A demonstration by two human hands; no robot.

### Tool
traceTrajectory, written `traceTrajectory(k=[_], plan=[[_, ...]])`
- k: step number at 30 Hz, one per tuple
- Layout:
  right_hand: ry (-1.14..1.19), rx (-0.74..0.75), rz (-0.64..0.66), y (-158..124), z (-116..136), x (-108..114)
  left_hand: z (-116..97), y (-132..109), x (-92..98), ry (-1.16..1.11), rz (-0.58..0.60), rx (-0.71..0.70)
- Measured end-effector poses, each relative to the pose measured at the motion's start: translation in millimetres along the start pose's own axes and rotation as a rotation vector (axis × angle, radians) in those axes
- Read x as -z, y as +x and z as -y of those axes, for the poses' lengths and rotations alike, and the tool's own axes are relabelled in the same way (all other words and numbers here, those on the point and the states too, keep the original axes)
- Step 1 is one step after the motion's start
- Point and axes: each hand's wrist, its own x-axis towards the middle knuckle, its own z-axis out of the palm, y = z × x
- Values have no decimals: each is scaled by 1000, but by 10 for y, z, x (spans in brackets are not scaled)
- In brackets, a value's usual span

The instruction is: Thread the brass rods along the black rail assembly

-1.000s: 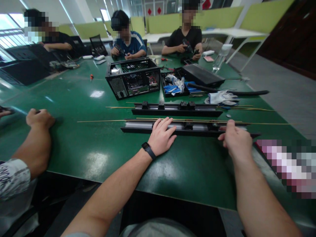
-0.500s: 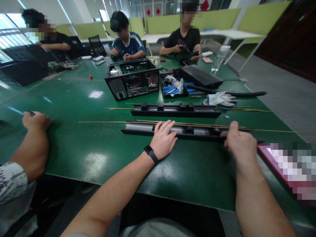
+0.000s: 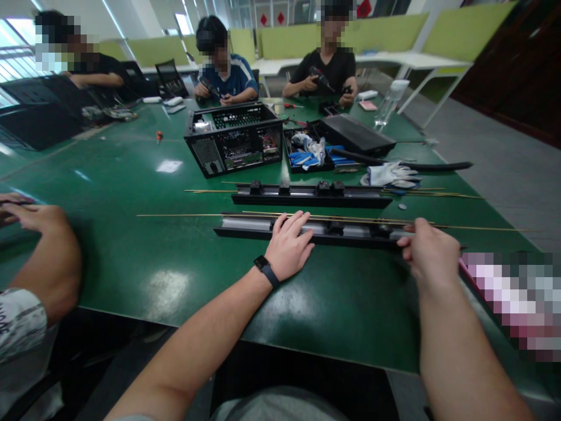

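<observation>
My left hand [image 3: 289, 245] lies with fingers spread across the front black channel [image 3: 245, 233], a long open trough with a pale inner face and dark blocks [image 3: 336, 227] inside. At the channel's right end, my right hand [image 3: 432, 250] is closed, thumb against the bent fingers. What it grips is mostly hidden; a small dark tip shows past its right side. Thin brass-coloured rods [image 3: 184, 215] run along the back of the front channel and stick out at both ends. Behind it lies a second black channel [image 3: 307, 200] with similar blocks and rods.
An open computer case [image 3: 234, 140] stands beyond the channels. Right of it are a tray of blue-and-white gloves [image 3: 307, 153], a black panel [image 3: 355, 133], a black tube [image 3: 438, 168] and another glove [image 3: 390, 174]. A neighbour's arm [image 3: 52, 251] rests at left; several people sit opposite.
My right hand has turned a little, its raised thumb now folded lower over the fingers. My left hand stays on the channel. The neighbour's hand at left has moved further left.
</observation>
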Motion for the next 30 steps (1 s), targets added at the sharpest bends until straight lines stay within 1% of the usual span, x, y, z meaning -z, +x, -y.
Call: traceTrajectory(k=[3,7,17,30], plan=[[174,-36,-13,-10,45,-19,9,-7,2,-4,2,-7],[266,-62,0,-3,46,-12,19,-15,-2,-6,4,-10],[291,-46,7,22,20,-23,-1,-10,18,-10,18,3],[280,-47,-4,-5,42,-31,20,-22,-15,-14,6,-14]])
